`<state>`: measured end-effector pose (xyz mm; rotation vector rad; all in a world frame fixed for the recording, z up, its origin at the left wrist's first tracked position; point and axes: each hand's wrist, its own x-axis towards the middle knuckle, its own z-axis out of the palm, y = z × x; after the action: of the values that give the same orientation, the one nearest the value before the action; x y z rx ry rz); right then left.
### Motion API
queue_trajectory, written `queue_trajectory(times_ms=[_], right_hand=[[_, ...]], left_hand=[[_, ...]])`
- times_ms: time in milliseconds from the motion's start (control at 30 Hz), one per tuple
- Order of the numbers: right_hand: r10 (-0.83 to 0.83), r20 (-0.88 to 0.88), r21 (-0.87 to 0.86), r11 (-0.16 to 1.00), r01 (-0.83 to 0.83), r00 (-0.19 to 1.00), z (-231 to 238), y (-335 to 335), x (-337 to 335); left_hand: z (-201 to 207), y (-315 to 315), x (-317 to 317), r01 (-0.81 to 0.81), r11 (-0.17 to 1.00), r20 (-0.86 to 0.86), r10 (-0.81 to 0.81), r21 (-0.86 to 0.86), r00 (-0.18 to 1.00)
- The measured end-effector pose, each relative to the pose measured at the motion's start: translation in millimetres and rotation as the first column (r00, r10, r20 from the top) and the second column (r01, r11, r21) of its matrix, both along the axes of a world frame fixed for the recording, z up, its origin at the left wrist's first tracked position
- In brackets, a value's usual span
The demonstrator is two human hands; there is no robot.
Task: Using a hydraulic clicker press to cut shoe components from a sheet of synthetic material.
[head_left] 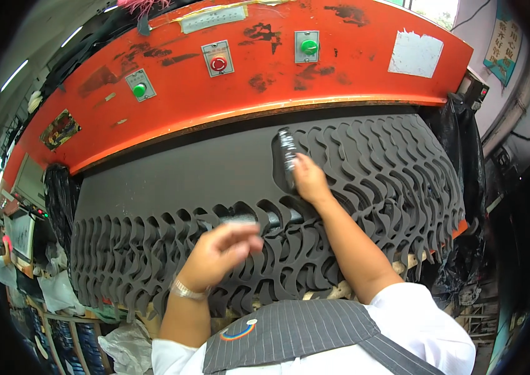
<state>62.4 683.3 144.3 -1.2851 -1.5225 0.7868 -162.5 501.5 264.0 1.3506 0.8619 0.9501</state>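
My right hand point(310, 180) grips the near part of a dark, narrow cutting die point(287, 149) with whitish marks along it. The die stands on a grey foam sheet point(171, 169), at the left edge of its cut-out area. My left hand point(218, 255), slightly blurred, is over the near part of the sheet with thumb and fingers apart, holding nothing I can see. Wavy foam webbing point(374, 156) with curved cut-outs covers the right side and near edge. A shiny patch point(240, 220) shows just beyond my left fingers.
An orange machine beam point(171, 81) spans the far side, carrying a red button point(218, 63) and two green ones point(309, 47). Black plastic hangs at both ends of the bed. Crumpled clear plastic point(128, 344) lies at the lower left. Cut webbing droops over the near edge.
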Motion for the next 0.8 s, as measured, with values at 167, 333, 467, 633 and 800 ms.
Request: queue_trajectory(times_ms=[167, 333, 467, 633, 800], right_hand=[[0.294, -0.485, 0.018, 0.945, -0.327, 0.824, 62, -65, 24], [0.597, -0.469, -0.057, 0.715, -0.697, 0.650, 65, -126, 4], [0.728, 0.211, -0.325, 0.682, -0.656, 0.652, 67, -127, -7], [0.538, 0.523, -0.269, 0.840, -0.471, 0.661, 102, -96, -44], [0.260, 0.631, -0.331, 0.942, -0.049, 0.731, 88, -14, -79]], left_hand=[[-26, 75, 49, -0.291, 0.919, 0.341, 0.373, -0.268, 0.863], [-30, 77, 68, -0.275, 0.937, 0.318, 0.333, -0.214, 0.888], [17, 64, 24, -0.029, 0.999, -0.526, 0.007, -0.033, 0.851], [51, 89, -68, 0.014, 0.965, -0.965, 0.262, 0.261, -0.018], [4, 129, -87, -0.310, 0.946, -0.301, 0.269, -0.097, 0.915]])
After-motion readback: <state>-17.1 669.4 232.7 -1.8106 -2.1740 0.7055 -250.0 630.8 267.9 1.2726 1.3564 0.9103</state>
